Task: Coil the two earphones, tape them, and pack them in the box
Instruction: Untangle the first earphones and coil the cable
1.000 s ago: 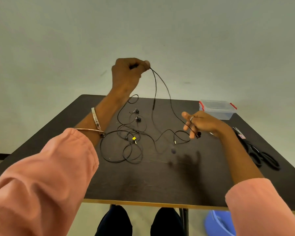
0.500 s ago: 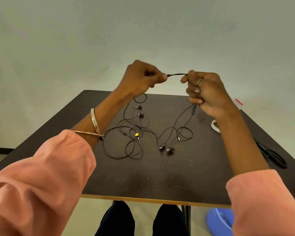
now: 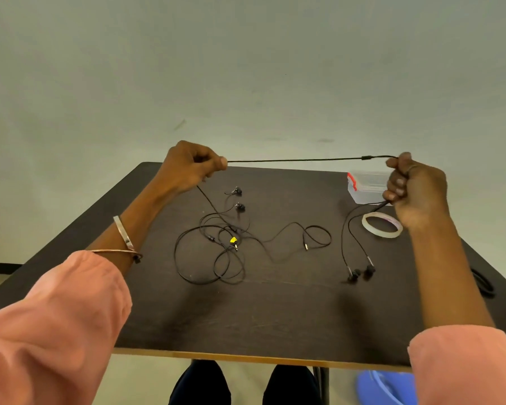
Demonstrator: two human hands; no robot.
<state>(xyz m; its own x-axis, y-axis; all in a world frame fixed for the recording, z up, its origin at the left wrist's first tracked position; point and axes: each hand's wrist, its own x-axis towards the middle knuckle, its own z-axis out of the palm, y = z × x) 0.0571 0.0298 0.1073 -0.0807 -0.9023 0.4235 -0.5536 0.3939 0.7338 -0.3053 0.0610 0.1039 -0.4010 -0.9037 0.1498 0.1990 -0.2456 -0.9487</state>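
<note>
A black earphone cable [image 3: 292, 160] is stretched taut in the air between my left hand [image 3: 192, 166] and my right hand [image 3: 415, 190], both closed on it. Its two earbuds [image 3: 361, 271] hang down from my right fist onto the dark table [image 3: 275, 317]. Its plug end [image 3: 305, 246] trails from my left fist across the table. A second black earphone [image 3: 214, 258] lies in loose tangled loops left of centre, with a yellow tag [image 3: 233, 240] and its buds [image 3: 238, 198] at the far side. The clear box with red clips [image 3: 362, 187] stands at the far right.
A roll of clear tape [image 3: 381, 226] lies flat just in front of the box, under my right wrist. Black scissor handles [image 3: 484, 283] show at the table's right edge. A blue bin [image 3: 389, 387] is on the floor below the front edge.
My hands have pulled far apart, drawing the cable straight between them. My right hand moved right over the tape and box; the earbuds slid right with it.
</note>
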